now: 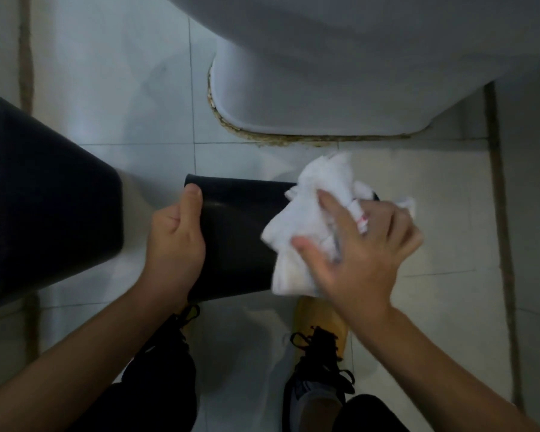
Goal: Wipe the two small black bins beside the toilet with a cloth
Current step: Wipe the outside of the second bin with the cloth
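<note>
A: What sort of room is it?

B: A bathroom, seen from above. The floor [402, 169] is pale glossy tile with thin grout lines, and two darker brownish strips run up it, one at the far left and one at the right. The white toilet [325, 73] fills the top of the view; its smooth rounded base meets the floor along a stained, yellow-brown seam.

A: And the bins?

B: Two black ones, smooth and slightly shiny, like plastic. The bigger-looking bin [50, 188] lies at the left edge, tapering toward the middle. The smaller bin [237, 232] is held tipped on its side in the centre, just in front of the toilet base and above the person's shoes [318, 366].

A: Who holds it?

B: The left hand [175, 241] grips its left end, thumb hooked over the edge and fingers curled underneath. The right hand [359, 251] presses a white cloth [309, 219] against the bin's right side, fingers spread and fairly straight on top of it.

A: What is the cloth like?

B: Soft and crumpled, bunched in folds, with a small red mark near the fingers. It is a little blurred. Under the wrist shows something flat and yellowish [321, 319]; I cannot tell what it is.
</note>
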Action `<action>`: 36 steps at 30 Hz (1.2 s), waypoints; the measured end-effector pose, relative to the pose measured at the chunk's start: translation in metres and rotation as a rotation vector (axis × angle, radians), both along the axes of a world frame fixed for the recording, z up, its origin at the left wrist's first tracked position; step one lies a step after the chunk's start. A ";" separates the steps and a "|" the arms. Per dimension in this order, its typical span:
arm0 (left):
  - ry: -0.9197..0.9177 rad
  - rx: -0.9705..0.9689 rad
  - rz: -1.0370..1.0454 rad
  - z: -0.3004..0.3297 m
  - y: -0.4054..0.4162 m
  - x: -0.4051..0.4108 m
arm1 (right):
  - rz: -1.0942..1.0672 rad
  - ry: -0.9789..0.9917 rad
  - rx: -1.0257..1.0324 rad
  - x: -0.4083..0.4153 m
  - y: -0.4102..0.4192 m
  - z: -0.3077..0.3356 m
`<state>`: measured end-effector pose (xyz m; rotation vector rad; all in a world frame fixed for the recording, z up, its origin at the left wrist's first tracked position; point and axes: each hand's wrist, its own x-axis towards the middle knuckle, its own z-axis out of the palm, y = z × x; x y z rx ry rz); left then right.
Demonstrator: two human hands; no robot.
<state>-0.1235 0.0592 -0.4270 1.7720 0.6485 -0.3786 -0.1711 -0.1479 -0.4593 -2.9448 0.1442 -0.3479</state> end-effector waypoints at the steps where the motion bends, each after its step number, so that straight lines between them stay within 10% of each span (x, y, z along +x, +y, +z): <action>1: -0.002 -0.008 -0.008 0.000 0.001 0.002 | 0.061 -0.016 0.000 -0.009 0.013 -0.002; 7: -0.027 -0.043 -0.012 -0.006 0.005 -0.001 | 0.245 -0.110 0.000 -0.007 0.046 0.000; 19: -0.008 0.018 -0.015 -0.003 0.000 0.001 | -0.153 0.116 0.130 0.053 -0.038 0.001; 36: -0.059 -0.129 -0.113 -0.007 0.011 -0.009 | 0.498 0.106 0.045 0.052 0.064 0.028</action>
